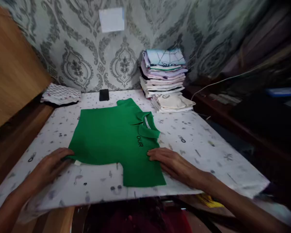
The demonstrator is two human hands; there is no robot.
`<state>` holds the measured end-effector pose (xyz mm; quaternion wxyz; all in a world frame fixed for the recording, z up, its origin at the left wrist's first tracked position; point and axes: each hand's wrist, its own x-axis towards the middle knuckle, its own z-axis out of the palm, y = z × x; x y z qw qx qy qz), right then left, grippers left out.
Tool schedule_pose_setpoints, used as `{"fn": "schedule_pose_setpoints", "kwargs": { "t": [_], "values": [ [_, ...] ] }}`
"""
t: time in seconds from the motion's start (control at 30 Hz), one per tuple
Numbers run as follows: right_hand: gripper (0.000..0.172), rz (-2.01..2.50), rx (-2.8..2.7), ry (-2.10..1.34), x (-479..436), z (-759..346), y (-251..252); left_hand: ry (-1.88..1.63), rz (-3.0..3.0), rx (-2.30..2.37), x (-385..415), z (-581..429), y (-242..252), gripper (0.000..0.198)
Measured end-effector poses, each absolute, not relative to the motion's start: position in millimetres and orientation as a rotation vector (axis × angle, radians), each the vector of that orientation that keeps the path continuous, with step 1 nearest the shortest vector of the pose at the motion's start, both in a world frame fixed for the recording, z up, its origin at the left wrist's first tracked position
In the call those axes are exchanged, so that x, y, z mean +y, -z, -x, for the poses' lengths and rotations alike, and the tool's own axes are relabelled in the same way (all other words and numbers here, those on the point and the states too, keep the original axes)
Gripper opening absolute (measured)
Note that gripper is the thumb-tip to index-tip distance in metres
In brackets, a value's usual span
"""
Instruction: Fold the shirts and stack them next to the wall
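A green polo shirt (pixel 102 132) lies spread on the table, its collar to the right and its hem to the left. Dark letters reading "OUR" show on its chest, beside a short dark placket opening. My left hand (pixel 54 163) is closed on the near corner of the hem, with a small white tag beside it. With its fingers bent and together, my right hand (pixel 171 161) grips the cloth at the near shoulder, just above the sleeve. My right thumb is mostly hidden beneath the fingers.
A patterned white cloth covers the table (pixel 194 155). At the back stand a tall stack of folded clothes (pixel 163 72) and a lower cream pile (pixel 173 102). A black phone (pixel 104 95) and folded patterned fabric (pixel 60 94) lie farther left. A wooden panel (pixel 14 64) rises at left.
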<state>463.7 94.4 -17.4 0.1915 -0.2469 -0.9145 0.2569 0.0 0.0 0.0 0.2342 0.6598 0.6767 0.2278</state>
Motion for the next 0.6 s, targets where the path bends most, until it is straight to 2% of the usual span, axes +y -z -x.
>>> {"fn": "schedule_pose_setpoints", "kwargs": {
  "t": [0.13, 0.23, 0.4, 0.6],
  "values": [
    [0.027, 0.929, -2.414, -1.045, 130, -450, 6, -0.728, -1.650, 1.839, 24, 4, -12, 0.040],
    [0.026, 1.182, -1.968, -1.325, 162, -431, 3, -0.893, -1.484, 1.824, 49, 1, -15, 0.044],
    [0.031, 1.493, -1.669, -1.270, 183, -416, 4, -0.933, -1.214, 1.907, 68, -8, -2, 0.063],
    [0.048, 1.427, -1.754, -1.312, 171, -427, 8, -0.762, -1.468, 2.028, 62, -4, 6, 0.061]
  ]
}}
